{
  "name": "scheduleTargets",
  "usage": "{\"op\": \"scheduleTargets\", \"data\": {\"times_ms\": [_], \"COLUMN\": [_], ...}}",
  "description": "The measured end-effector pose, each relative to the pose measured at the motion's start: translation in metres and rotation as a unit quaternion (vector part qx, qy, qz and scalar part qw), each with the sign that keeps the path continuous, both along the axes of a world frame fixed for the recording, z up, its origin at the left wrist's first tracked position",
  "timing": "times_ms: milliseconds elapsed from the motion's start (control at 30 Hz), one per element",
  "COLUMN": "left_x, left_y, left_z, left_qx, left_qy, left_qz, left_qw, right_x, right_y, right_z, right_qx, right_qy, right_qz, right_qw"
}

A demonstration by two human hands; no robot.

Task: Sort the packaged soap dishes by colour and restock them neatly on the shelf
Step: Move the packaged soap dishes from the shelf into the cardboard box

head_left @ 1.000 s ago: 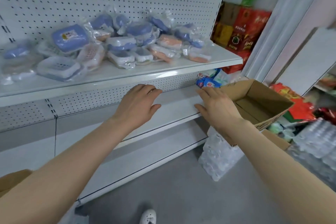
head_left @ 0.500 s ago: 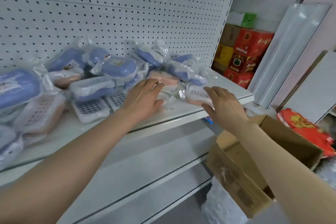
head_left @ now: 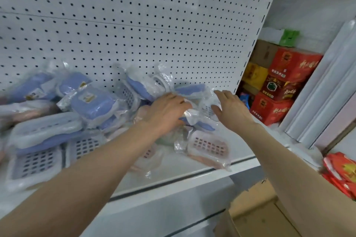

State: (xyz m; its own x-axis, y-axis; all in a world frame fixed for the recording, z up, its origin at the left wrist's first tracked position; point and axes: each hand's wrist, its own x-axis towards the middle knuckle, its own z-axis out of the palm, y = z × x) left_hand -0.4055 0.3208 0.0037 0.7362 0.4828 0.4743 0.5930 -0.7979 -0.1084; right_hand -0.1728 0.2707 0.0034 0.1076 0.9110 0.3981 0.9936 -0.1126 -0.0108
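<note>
Reaching over the front edge of the white shelf [head_left: 192,171], both bare forearms are stretching toward the back right of the deck. The left hand [head_left: 167,110] is lying palm down on a bagged blue soap dish [head_left: 201,106], fingers [head_left: 183,101] laid over the crinkled clear wrapper. The thumb is hiding under the palm, so I cannot tell whether the hand is gripping or only pressing. The right hand [head_left: 232,109] is showing released, fingers straight and spread, thumb touching the same bag's right side. That dish is sitting between the two hands, close to the pegboard [head_left: 134,25].

Just in front of it a pink soap dish [head_left: 209,147], in its own bag, is lying flat near the shelf lip, grid face up. To the left, a heap of bagged soap dishes [head_left: 92,102] is sprawling unsorted, mostly blue with a few pink mixed in, some tilting against the pegboard; the far left end is blurring out.

Red cartons [head_left: 289,67] are standing stacked beyond the shelf's right end. A cardboard box [head_left: 260,215] is sitting below, at lower right.
</note>
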Motion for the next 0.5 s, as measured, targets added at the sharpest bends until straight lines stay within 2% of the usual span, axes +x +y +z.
{"op": "scheduleTargets", "data": {"times_ms": [133,300,400,500], "left_x": [-0.013,-0.039,-0.053,-0.057], "left_y": [0.006,0.011,0.021,0.025], "left_z": [0.009,0.035,0.029,0.019], "left_qx": [-0.057,-0.11,-0.154,-0.162], "left_qy": [-0.175,-0.373,-0.409,-0.416], "left_qz": [0.063,0.145,0.218,0.254], "left_qw": [0.981,0.91,0.873,0.858], "right_x": [0.015,0.011,0.008,0.005], "right_y": [0.053,0.105,0.121,0.127], "right_z": [0.002,0.003,0.001,0.004], "right_qx": [-0.017,-0.09,-0.099,-0.033], "right_qy": [0.04,0.084,0.042,-0.004], "right_qz": [0.045,0.084,0.09,0.089], "right_qw": [0.998,0.989,0.99,0.995]}}
